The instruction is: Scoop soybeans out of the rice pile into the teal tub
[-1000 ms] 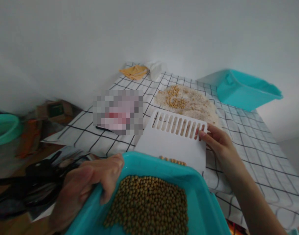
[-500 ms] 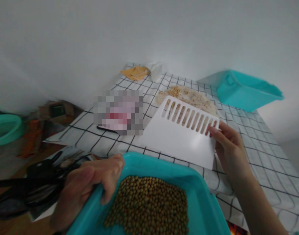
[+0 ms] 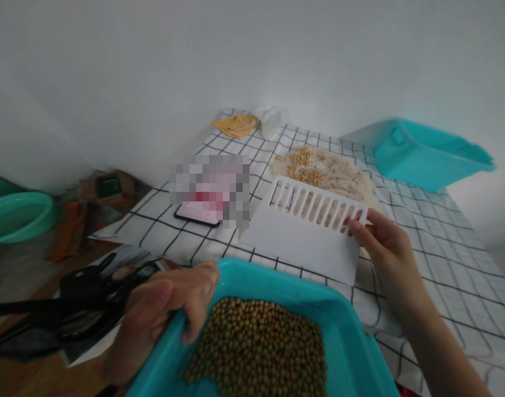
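My left hand grips the near-left rim of a teal tray filled with yellow-green beans. My right hand pinches the right corner of a white slotted plastic board, held tilted above the checked cloth. Behind the board lies a spread of pale grain with yellow beans on the cloth.
A checked white cloth covers the table. A second teal tray stands at the back right. A phone lies left of the board, yellow paper at the back. Dark cables and a green basin are at the left.
The white board lifted away from the tray's rim and rose over the grain pile, then came down a little. The few beans on it are gone. My left hand kept its grip.
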